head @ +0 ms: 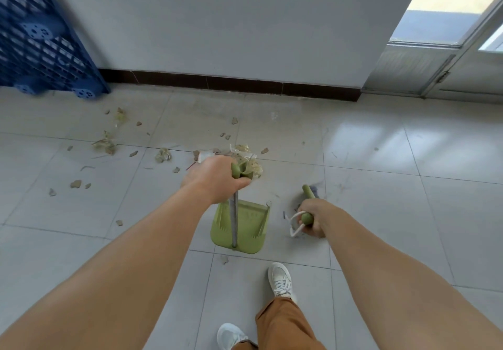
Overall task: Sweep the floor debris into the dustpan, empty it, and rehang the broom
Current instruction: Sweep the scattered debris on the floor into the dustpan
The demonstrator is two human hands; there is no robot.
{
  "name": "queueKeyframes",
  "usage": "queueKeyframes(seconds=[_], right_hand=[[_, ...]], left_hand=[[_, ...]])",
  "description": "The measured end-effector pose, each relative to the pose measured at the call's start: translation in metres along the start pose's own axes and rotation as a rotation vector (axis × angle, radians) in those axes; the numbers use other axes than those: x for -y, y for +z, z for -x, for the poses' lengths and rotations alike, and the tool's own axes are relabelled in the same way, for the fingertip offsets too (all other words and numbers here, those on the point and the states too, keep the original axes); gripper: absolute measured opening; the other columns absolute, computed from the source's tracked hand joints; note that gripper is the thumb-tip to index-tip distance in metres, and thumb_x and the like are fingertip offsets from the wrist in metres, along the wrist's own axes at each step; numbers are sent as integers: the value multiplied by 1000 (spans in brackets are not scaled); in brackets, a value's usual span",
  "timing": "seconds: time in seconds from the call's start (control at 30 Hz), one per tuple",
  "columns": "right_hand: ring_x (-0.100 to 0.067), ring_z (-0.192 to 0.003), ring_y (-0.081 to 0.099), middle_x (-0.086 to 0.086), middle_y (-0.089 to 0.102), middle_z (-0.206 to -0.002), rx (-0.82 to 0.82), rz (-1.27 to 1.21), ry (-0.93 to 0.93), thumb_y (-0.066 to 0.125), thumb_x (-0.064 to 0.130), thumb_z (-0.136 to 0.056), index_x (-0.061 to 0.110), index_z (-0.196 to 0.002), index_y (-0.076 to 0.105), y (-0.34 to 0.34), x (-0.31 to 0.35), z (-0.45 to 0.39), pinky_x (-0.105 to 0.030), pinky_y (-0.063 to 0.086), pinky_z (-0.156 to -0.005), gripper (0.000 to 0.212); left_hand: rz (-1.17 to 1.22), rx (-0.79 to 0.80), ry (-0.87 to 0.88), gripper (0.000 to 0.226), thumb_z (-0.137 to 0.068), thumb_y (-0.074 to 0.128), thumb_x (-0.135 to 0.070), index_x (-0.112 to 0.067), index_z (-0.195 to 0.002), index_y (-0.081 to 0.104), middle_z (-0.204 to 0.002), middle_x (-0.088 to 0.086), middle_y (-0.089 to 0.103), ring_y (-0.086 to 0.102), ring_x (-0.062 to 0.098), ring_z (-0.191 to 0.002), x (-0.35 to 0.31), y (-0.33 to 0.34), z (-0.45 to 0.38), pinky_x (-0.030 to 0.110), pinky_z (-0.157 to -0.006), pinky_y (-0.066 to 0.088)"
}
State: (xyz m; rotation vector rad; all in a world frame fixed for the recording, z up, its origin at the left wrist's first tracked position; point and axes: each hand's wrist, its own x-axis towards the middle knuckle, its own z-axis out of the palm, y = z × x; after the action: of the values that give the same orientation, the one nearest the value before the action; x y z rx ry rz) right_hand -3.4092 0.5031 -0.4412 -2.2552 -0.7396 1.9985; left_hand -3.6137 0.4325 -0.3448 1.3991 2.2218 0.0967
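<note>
Where the wall meets the tiles at far left, a blue plastic pallet [40, 36] leans upright, seemingly parked out of the way. Just right of it the debris [109, 142] begins: dry leaf scraps, chips and crumpled clear wrapping scattered over the floor [381, 159], none of it yet gathered, thickening toward a small heap beside the left hand [215, 178]. That hand is clenched around the green grip at the top of the dustpan's metal pole, so the person can stay standing while the green dustpan [245, 230] hangs or rests low; whether it touches the tiles cannot be told. Its tray looks free of rubbish, and its mouth appears turned toward the heap, a sensible stance for receiving a sweep. Further right, the right hand [313, 220] is wrapped around the green handle end of the broom [309, 193], a white hanging loop [294, 224] dangling from the tip — the piece that will matter for rehanging. The bristles are blurred and mostly hidden. By my reading, sweeping has barely begun. At far right a glazed door [449, 36] lets in daylight. White shoes [280, 279] stand below. No brand, label or writing is legible anywhere.
</note>
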Motion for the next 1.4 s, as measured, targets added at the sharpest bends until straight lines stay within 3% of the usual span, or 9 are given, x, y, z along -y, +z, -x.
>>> queueKeyframes(seconds=[0.13, 0.3, 0.47, 0.6, 0.77, 0.9, 1.0, 1.23, 1.4], right_hand=[[-14, -18, 45, -11, 52, -62, 130, -93, 36, 39, 5, -96, 1, -81, 53, 44, 1, 7, -18, 44, -28, 20], [-12, -17, 41, -7, 47, -31, 287, -396, 53, 39, 11, -97, 3, -67, 52, 83, 30, 19, -16, 38, -24, 34], [-12, -17, 40, -8, 49, -62, 345, -562, 25, 42, 6, -94, -2, -69, 54, 89, 69, 37, -15, 35, -23, 29], [-12, -18, 41, -9, 50, -45, 381, -461, 9, 38, 7, -94, 0, -67, 55, 104, 93, 47, -14, 35, -24, 33], [-13, -20, 44, -8, 54, -73, 387, -284, -75, 37, 6, -93, 1, -93, 62, 132, 120, 62, -15, 37, -25, 26], [-12, -21, 44, -11, 53, -57, 504, -162, -128, 40, -2, -89, -2, -70, 55, 150, 128, 80, -15, 37, -25, 24], [-9, -22, 43, -8, 47, -37, 585, -108, -117, 44, -4, -87, -5, -68, 55, 168, 127, 96, -15, 40, -27, 21], [-7, -28, 49, -5, 49, -58, 760, 146, -34, 50, 9, -94, -4, -77, 54, 255, 100, 120, -16, 43, -29, 22], [-7, -26, 46, -4, 47, -43, 804, 338, -40, 48, 8, -95, 3, -66, 49, 331, 60, 145, -14, 45, -33, 30]], left_hand=[[33, -2, -14, 35, -85, 67, -52, -25, -67, 54, -70, -3, 58, 55, 18, -63, 13, -4, 7, 27, -58, 42], [0, -6, -68, 36, -85, 67, -53, -22, -70, 55, -70, -1, 59, 53, 16, -59, 26, -9, 12, 26, -54, 38], [-1, -8, -150, 37, -86, 64, -54, -19, -75, 60, -76, 1, 63, 56, 19, -63, 41, -18, 15, 26, -53, 40], [12, -32, -215, 37, -86, 64, -55, -23, -70, 54, -76, 0, 63, 57, 19, -64, 50, -28, 16, 26, -53, 38], [79, -85, -296, 38, -87, 63, -53, -18, -74, 56, -74, 0, 60, 54, 19, -62, 63, -46, 22, 26, -54, 39], [131, -122, -383, 39, -87, 63, -53, -15, -84, 62, -82, 3, 65, 59, 21, -69, 77, -56, 33, 30, -59, 44], [190, -156, -450, 37, -86, 65, -52, -14, -86, 64, -82, 3, 65, 62, 22, -72, 93, -59, 46, 30, -61, 45], [336, -239, -621, 38, -84, 66, -53, -15, -85, 65, -82, 2, 67, 63, 21, -72, 156, -60, 101, 28, -58, 44], [418, -297, -731, 36, -81, 67, -55, -19, -80, 63, -80, -1, 66, 64, 19, -72, 216, -57, 152, 29, -61, 45]])
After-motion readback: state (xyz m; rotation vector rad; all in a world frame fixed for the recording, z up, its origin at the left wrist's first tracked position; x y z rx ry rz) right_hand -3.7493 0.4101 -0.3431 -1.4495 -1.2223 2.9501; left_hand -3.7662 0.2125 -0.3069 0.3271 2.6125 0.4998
